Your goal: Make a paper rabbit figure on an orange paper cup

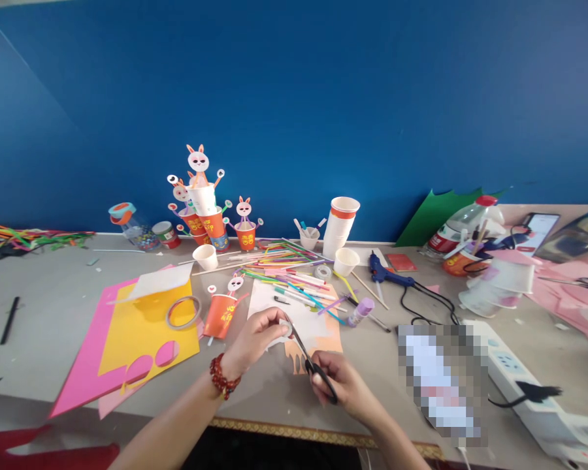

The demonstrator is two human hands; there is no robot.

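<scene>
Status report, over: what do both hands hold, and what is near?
Left hand: pinching small white paper. Right hand: gripping scissors, blades by the paper. Orange cup: close by left hand.

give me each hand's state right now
Left hand: closed, pinching a small white paper piece.
Right hand: closed, holding black-handled metal scissors.

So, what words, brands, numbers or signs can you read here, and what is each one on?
None can be read with certainty.
Orange rabbit cups: yellow lettering, too blurred to read.
Large plastic bottle: pale marks on a red label, too blurred.
Small tin: printed label, too small.
Propped phone: screen too blurred.
Pixelated patch: any writing is hidden.
</scene>
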